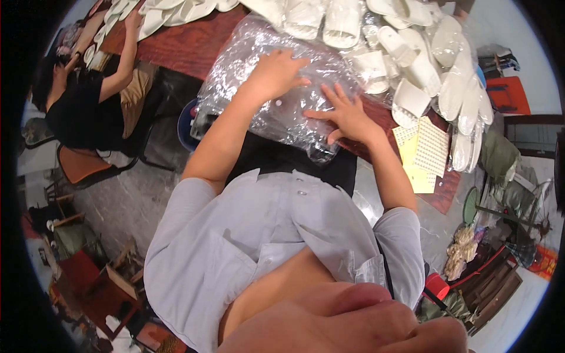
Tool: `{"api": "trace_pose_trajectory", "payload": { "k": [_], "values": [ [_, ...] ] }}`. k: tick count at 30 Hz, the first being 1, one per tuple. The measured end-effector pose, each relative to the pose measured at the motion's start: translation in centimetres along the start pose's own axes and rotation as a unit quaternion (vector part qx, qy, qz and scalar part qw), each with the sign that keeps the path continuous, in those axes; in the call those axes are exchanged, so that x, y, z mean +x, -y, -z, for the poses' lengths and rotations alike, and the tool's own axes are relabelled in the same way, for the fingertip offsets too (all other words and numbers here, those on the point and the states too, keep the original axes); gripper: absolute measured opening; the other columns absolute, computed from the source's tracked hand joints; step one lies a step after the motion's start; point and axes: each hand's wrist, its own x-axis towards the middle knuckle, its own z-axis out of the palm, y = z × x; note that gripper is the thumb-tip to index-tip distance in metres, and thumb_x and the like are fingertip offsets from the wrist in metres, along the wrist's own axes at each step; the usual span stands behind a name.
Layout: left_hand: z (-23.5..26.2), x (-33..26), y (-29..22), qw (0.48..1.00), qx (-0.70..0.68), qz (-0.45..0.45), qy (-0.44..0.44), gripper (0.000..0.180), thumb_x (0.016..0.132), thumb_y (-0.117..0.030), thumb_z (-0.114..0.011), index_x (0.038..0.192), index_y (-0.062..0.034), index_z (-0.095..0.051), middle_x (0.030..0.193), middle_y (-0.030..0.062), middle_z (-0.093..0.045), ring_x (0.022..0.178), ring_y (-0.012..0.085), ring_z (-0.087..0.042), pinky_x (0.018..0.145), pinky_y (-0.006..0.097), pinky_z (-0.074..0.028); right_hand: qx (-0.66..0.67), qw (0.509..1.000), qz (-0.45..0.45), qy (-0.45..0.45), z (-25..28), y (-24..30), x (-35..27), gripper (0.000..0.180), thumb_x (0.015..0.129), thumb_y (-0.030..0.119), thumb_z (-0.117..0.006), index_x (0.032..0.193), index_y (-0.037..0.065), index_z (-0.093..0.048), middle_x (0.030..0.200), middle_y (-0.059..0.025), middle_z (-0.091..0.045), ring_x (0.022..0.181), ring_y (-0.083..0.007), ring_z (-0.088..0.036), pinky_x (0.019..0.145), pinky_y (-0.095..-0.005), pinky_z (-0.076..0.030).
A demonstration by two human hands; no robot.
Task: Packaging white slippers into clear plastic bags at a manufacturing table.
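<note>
Left hand (275,75) and right hand (348,117) lie spread wide on the clear plastic (232,73) at the table's (176,42) near edge, probably so that slippery stuff doesn't slide off.

At my left I see a co-worker (79,103) in black, an orange chair (84,163) and, nearer me, a blue bucket (186,130). Grey floor (120,209) lies around me, a red chair (88,282) behind. To my right are an orange box (508,96), a green disc (470,205) and a red tub (436,286).
</note>
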Motion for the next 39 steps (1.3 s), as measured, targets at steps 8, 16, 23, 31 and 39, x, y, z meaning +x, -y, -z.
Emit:
{"api": "trace_pose_trajectory", "payload": {
  "k": [8, 16, 23, 31, 39],
  "values": [
    [-9.2, 0.3, -0.8, 0.990, -0.045, -0.059, -0.121, 0.038, 0.085, -0.033, -0.070, 0.119, -0.0188, -0.062, 0.123, 0.0083, -0.053, 0.120, 0.0306, -0.048, 0.095, 0.046, -0.039, -0.014, 1.000, 0.007, -0.018, 0.8, 0.4, -1.1, 0.082, 0.065, 0.032, -0.082, 0.140, 0.042, -0.051, 0.160, -0.0158, -0.026, 0.147, -0.0424, -0.023, 0.110, -0.0649, -0.032],
    [-9.3, 0.9, -0.7, 0.981, -0.048, -0.080, -0.170, 0.041, 0.085, -0.032, -0.070, 0.123, -0.0198, -0.059, 0.128, 0.0112, -0.049, 0.124, 0.0321, -0.044, 0.099, 0.047, -0.035, -0.084, 0.961, -0.032, -0.260, 10.1, -12.2, -4.7, 0.045, 0.069, -0.002, -0.073, 0.113, 0.009, -0.067, 0.130, -0.0146, -0.060, 0.119, -0.0359, -0.057, 0.104, -0.0414, -0.045],
    [-9.8, -0.2, -0.6, 0.985, -0.058, -0.061, -0.151, 0.044, 0.084, -0.032, -0.071, 0.125, -0.0190, -0.060, 0.131, 0.0114, -0.048, 0.127, 0.0326, -0.042, 0.101, 0.047, -0.034, -0.321, 0.942, -0.086, -0.040, 11.9, -16.1, -5.5, 0.050, 0.064, 0.010, -0.079, 0.111, 0.025, -0.068, 0.108, -0.0079, -0.063, 0.116, -0.0269, -0.055, 0.112, -0.0493, -0.034],
    [-9.5, -0.4, -1.0, 0.986, -0.106, -0.062, -0.110, 0.049, 0.082, -0.029, -0.069, 0.128, -0.0177, -0.059, 0.133, 0.0134, -0.047, 0.130, 0.0334, -0.039, 0.104, 0.048, -0.032, -0.256, 0.949, -0.036, -0.182, 12.7, -18.9, -6.3, 0.052, 0.067, 0.000, -0.074, 0.116, 0.014, -0.063, 0.092, -0.0091, -0.067, 0.097, -0.0296, -0.062, 0.090, -0.0421, -0.045],
    [-9.4, 0.8, -0.5, 0.989, -0.088, -0.047, -0.110, 0.053, 0.083, -0.031, -0.068, 0.134, -0.0238, -0.056, 0.134, 0.0119, -0.046, 0.129, 0.0320, -0.040, 0.105, 0.047, -0.030, -0.233, 0.933, -0.186, -0.202, 15.4, -18.3, -11.1, 0.054, 0.079, -0.001, -0.068, 0.127, 0.023, -0.060, 0.089, -0.0163, -0.061, 0.091, -0.0354, -0.063, 0.077, -0.0468, -0.049]
  ]
}}
